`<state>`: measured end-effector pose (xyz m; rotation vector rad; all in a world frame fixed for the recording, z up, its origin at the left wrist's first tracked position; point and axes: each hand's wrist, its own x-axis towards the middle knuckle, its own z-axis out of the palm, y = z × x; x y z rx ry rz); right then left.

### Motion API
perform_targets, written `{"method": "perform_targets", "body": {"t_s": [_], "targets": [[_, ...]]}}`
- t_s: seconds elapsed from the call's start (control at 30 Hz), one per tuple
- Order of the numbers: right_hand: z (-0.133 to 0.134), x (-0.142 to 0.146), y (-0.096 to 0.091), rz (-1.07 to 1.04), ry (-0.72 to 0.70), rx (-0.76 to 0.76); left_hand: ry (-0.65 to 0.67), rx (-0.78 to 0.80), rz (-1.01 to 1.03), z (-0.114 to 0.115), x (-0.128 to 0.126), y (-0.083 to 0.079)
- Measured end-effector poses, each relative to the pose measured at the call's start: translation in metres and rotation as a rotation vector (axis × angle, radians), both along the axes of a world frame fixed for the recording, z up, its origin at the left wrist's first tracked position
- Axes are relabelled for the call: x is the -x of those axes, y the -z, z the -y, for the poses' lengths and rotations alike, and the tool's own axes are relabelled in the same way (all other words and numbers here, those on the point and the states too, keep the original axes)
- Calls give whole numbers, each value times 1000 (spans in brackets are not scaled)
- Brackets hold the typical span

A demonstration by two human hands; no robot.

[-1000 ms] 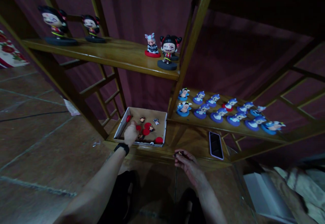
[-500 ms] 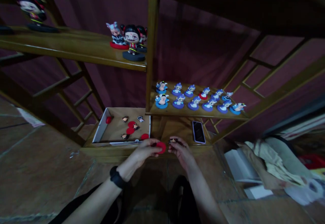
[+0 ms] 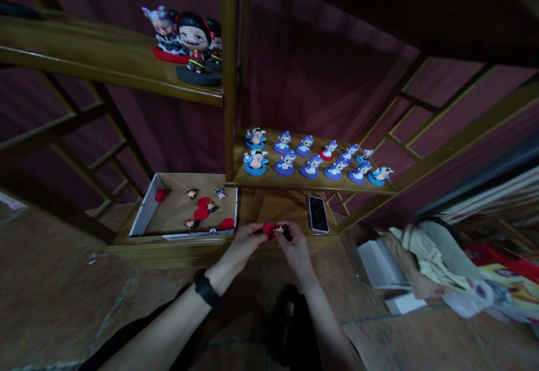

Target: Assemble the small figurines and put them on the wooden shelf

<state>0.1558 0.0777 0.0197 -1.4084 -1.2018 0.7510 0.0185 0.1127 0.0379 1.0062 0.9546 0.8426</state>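
Note:
Pinched in my left hand [image 3: 245,242] is a red round base [image 3: 268,230]. My right hand [image 3: 296,247] grips a small black-haired figurine [image 3: 281,229], its feet end against or very close to the red base; whether they are joined I cannot tell. Both hands are in front of the low wooden ledge [image 3: 269,205]. Left of them a shallow cardboard box [image 3: 168,214] holds several small figurines, such as a black-haired one [image 3: 192,193] and a white-and-dark one [image 3: 219,193], plus red round bases [image 3: 227,223] and a red rounded piece [image 3: 160,195].
A phone [image 3: 318,214] lies on the ledge at right. Above it, a wooden shelf [image 3: 269,180] carries two rows of figurines on round bases. Larger figurines [image 3: 194,45] stand on the upper left shelf. White boxes [image 3: 381,264] and cloth [image 3: 429,253] are piled on the tiled floor at right.
My hands have come together, bringing the red base and the figurine up to each other. The base is now seen more edge-on. The view has shifted slightly to the right.

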Motion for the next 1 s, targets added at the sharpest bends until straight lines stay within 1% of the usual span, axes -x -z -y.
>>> {"method": "perform_targets", "body": {"t_s": [0.1, 0.17, 0.4, 0.5, 0.67, 0.73, 0.87, 1.0], "targets": [[1, 0, -3, 178, 19, -66, -13, -86, -66, -2, -3, 2], [2, 0, -6, 234, 12, -77, -13, -125, -101, -3, -4, 5], [3, 1, -7, 267, -3, -79, 24, -199, -124, -7, -4, 12], [3, 2, -6, 282, 7, -78, 24, -244, -173, -8, -5, 14], [4, 4, -7, 320, -27, -72, 24, -320, -248, -7, -5, 14], [5, 4, -8, 322, -33, -74, 21, -304, -242, -7, -5, 13], [6, 4, -8, 323, -49, -73, 38, -217, -195, -9, -5, 11], [8, 5, -7, 360, -75, -61, 56, -182, -160, -10, -4, 14]]}}
